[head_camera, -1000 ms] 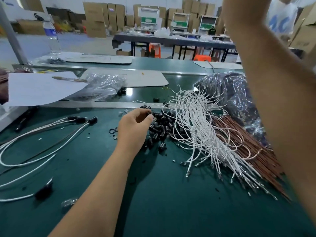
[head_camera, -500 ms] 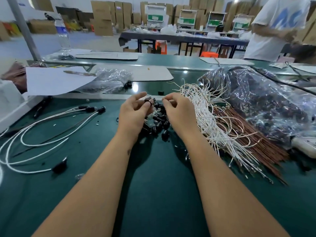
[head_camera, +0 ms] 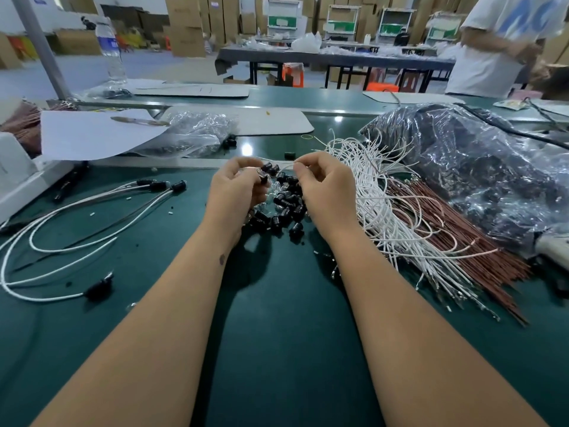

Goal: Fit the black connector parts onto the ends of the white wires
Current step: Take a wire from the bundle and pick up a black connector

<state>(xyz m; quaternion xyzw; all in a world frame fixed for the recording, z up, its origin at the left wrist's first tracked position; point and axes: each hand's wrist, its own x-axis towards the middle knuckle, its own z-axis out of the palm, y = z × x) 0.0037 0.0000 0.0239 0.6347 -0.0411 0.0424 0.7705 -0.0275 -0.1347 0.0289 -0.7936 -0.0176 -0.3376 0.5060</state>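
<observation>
— While both your hands are up over the dark green bench [head_camera: 277, 349], what have you got in them?

— My left hand [head_camera: 235, 192] has its fingers curled round a small black cylindrical connector part [head_camera: 271, 168], and my right hand [head_camera: 326, 192] pinches the end of a thin white wire [head_camera: 284, 165] just beside it. The two hands are close but not touching.

— Is the wire in the part?

— I cannot tell; my fingers hide the joint.

— Where is the rest?

— The heap of loose black connector parts [head_camera: 284, 208] lies on the bench under and between my hands. The bundle of white wires [head_camera: 378, 211] is just to my right, lying over a sheaf of reddish-brown wires [head_camera: 462, 241], with a crinkled clear plastic bag of dark parts [head_camera: 480, 171] behind them. To my left lie looped white wires with black parts on their ends [head_camera: 160, 184].
</observation>
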